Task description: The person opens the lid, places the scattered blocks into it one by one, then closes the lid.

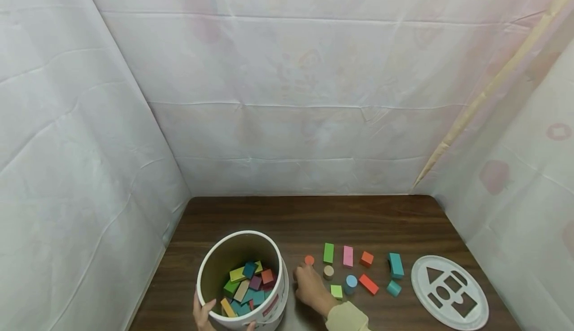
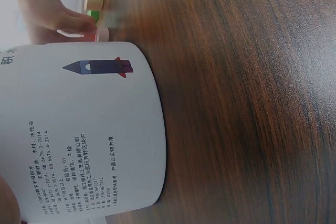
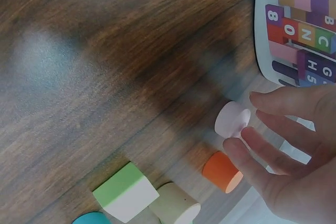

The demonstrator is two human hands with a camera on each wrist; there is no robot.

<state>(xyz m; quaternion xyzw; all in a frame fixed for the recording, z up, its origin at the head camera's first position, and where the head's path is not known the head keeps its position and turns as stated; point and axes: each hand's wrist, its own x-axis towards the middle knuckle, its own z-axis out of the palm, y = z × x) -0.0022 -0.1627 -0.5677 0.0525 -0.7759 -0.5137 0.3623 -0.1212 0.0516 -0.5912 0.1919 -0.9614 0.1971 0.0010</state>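
A white bucket [image 1: 280,298] of coloured wooden blocks [image 1: 242,291] stands tilted toward the viewer on the table. My left hand [image 1: 203,315] holds it at the near left rim; in the left wrist view the bucket's printed side [image 2: 89,129] hides most of that hand. Just right of the bucket, my right hand [image 1: 309,287] reaches down to the tabletop. Its loosely bent fingers [image 3: 239,153] are at a pale pink cylinder block [image 3: 231,120] standing on the wood, the thumb apart from it. Beside that is an orange cylinder [image 3: 221,172].
Right of the hand lie a green block [image 1: 329,252], a pink block [image 1: 348,255], a blue cylinder [image 1: 351,283], a red block [image 1: 368,284] and a teal block [image 1: 396,265]. A white lid [image 1: 419,276] with shaped holes lies far right. Sheets [image 1: 278,96] hang round the table [image 1: 287,214].
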